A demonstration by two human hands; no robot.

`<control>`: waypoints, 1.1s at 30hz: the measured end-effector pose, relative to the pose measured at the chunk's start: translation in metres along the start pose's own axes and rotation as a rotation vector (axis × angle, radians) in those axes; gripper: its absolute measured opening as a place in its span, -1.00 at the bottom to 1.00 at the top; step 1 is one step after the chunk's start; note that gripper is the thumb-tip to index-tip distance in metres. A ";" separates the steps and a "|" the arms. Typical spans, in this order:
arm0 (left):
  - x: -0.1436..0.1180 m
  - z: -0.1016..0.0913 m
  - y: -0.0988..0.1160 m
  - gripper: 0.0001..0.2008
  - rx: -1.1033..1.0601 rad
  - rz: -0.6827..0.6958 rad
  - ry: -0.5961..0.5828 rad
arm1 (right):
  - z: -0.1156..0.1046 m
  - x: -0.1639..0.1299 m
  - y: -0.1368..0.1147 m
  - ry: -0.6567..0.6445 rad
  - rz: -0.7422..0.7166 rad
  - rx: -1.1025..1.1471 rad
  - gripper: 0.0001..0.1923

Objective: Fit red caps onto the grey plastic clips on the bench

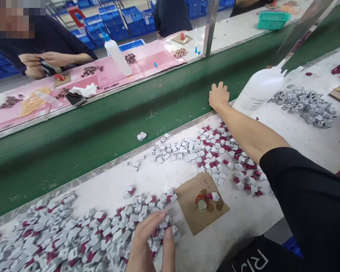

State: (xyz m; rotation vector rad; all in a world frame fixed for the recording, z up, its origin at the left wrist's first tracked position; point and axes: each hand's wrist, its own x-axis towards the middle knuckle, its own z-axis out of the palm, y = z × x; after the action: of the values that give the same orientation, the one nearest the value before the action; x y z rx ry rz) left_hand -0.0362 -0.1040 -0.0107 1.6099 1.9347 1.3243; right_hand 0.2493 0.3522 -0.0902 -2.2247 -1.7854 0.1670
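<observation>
1. Grey-and-maroon plastic pieces [117,235], heaped beside the left hand [143,245] (thumb and fingers parted wide); long axes point every way.
2. Right hand [219,97], fingers bent, over the green conveyor belt [102,132]; cannot tell whether it holds anything.
3. White bottle [259,88], beside right wrist; nozzle upper-right, label illegible.
4. Pink mat [144,56], lettered "SPY×FAMILY", "ANYA FORGER".

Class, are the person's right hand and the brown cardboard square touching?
Apart. The head view shows the right hand at the green belt, with a heap of grey-and-maroon pieces between it and the cardboard square.
</observation>
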 end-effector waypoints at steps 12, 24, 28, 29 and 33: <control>0.010 0.000 0.000 -0.77 -0.011 -0.058 -0.255 | -0.031 -0.058 -0.035 -0.136 -0.251 0.072 -0.61; 0.000 0.013 0.007 -0.73 0.054 0.009 -0.364 | -0.104 -0.299 0.049 -0.182 -0.370 0.184 -0.70; -0.003 0.023 -0.003 -0.69 0.225 0.138 -0.346 | -0.091 -0.316 0.067 -0.137 -0.391 0.203 -0.72; -0.003 0.026 -0.007 -0.69 0.281 0.147 -0.340 | -0.089 -0.318 0.069 -0.120 -0.401 0.217 -0.71; 0.000 0.035 -0.021 -0.66 0.434 0.096 -0.322 | -0.095 -0.327 0.071 -0.021 -0.368 0.320 -0.70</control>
State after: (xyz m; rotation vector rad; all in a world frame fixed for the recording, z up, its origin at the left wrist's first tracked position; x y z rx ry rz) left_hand -0.0245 -0.0868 -0.0456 1.9888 2.0490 0.6388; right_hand 0.2661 0.0078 -0.0485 -1.6548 -1.9817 0.3686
